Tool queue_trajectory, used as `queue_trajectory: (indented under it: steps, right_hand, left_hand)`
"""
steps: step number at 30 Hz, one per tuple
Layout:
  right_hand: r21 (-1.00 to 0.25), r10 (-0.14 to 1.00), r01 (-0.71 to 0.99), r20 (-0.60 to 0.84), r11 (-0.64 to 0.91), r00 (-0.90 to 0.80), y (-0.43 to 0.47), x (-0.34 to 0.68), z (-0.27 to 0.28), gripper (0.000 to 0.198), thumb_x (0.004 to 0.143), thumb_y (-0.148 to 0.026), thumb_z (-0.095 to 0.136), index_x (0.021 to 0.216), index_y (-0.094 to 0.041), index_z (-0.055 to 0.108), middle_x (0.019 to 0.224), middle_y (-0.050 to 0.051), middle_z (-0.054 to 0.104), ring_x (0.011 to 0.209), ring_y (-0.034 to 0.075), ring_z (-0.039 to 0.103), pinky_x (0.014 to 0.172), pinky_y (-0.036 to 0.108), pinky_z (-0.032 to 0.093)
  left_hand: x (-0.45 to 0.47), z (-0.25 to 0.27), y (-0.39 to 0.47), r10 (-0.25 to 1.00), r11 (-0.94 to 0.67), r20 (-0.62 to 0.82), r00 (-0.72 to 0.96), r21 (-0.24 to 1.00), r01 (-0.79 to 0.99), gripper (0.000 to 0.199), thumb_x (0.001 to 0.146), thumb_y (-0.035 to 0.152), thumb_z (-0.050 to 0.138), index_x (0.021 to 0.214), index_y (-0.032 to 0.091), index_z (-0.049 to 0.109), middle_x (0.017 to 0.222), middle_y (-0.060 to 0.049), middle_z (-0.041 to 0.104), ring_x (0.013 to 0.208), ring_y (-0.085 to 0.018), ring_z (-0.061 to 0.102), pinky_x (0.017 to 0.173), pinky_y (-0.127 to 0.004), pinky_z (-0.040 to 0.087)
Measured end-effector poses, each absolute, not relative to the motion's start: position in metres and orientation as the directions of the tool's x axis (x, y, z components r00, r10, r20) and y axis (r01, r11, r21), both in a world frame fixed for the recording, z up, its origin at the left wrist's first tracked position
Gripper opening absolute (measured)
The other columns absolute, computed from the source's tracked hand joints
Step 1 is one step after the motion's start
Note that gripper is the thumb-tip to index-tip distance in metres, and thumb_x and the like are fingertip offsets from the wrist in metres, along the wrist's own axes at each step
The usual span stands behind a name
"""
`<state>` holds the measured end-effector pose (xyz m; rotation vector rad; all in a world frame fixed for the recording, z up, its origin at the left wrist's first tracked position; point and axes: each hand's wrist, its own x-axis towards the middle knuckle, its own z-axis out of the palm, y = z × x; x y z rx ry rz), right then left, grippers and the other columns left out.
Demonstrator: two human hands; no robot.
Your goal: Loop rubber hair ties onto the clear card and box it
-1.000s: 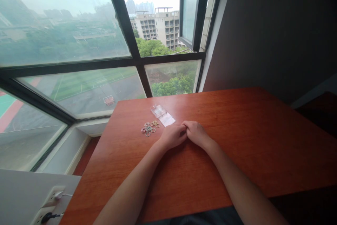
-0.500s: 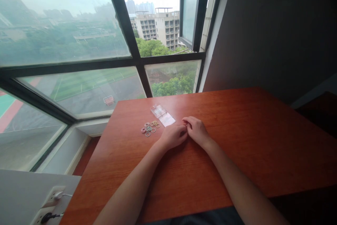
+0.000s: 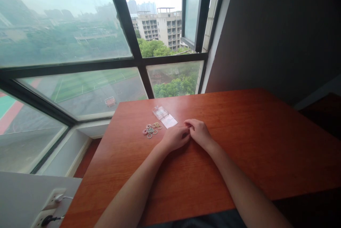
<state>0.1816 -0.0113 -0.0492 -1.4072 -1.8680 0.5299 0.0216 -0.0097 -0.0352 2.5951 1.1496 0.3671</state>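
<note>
My left hand [image 3: 176, 138] and my right hand [image 3: 198, 131] meet over the middle of the table, fingertips touching. The fingers of both are curled and closed, and whatever may be between them is hidden or too small to make out. Left of my left hand lies a loose pile of small hair ties [image 3: 150, 129], in pink, yellow, white and grey-green. Just beyond the hands rests a clear plastic box [image 3: 160, 112], its lid folded open toward me.
The reddish-brown wooden table [image 3: 239, 125] reaches to a dark-framed window [image 3: 140, 62] at the back left. A grey wall [image 3: 266, 36] rises on the right. Wall sockets [image 3: 54, 199] with plugged-in cords are at the lower left, beside the table's edge.
The fingers of my right hand have shifted very slightly. Pile and box lie as before.
</note>
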Motion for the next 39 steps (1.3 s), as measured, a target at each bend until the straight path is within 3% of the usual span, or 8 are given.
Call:
queue_trajectory:
  steps: [5, 15, 39]
  right_hand:
    - [-0.662, 0.924, 0.658, 0.351, 0.358, -0.149, -0.0125, 0.1808, -0.0482, 0.029, 0.081, -0.007, 0.046, 0.093, -0.018, 0.070, 0.094, 0.005, 0.072, 0.087, 0.017, 0.065, 0.084, 0.028, 0.050]
    - [-0.704, 0.934, 0.627, 0.336, 0.335, -0.122, -0.0102, 0.1814, -0.0525, 0.040, 0.070, 0.002, 0.045, 0.095, -0.017, 0.070, 0.093, 0.006, 0.073, 0.083, 0.017, 0.067, 0.082, 0.028, 0.052]
    - [-0.652, 0.916, 0.652, 0.353, 0.386, -0.189, -0.0109, 0.1815, -0.0540, 0.034, 0.071, -0.001, 0.045, 0.087, -0.019, 0.069, 0.089, 0.005, 0.071, 0.084, 0.018, 0.063, 0.079, 0.028, 0.049]
  left_hand:
    - [0.0222, -0.0339, -0.0099, 0.749, -0.644, 0.117, 0.652, 0.363, 0.674, 0.013, 0.086, 0.026, 0.049, 0.083, 0.020, 0.060, 0.087, -0.003, 0.068, 0.076, -0.017, 0.061, 0.065, -0.024, 0.040]
    - [0.0221, -0.0338, -0.0098, 0.745, -0.655, 0.127, 0.654, 0.319, 0.685, 0.017, 0.087, 0.028, 0.048, 0.078, 0.020, 0.059, 0.083, -0.002, 0.068, 0.071, -0.016, 0.060, 0.060, -0.025, 0.037]
    - [0.0220, -0.0367, -0.0090, 0.757, -0.640, 0.118, 0.643, 0.333, 0.693, 0.016, 0.086, 0.029, 0.049, 0.079, 0.019, 0.060, 0.082, -0.003, 0.068, 0.071, -0.016, 0.061, 0.060, -0.025, 0.037]
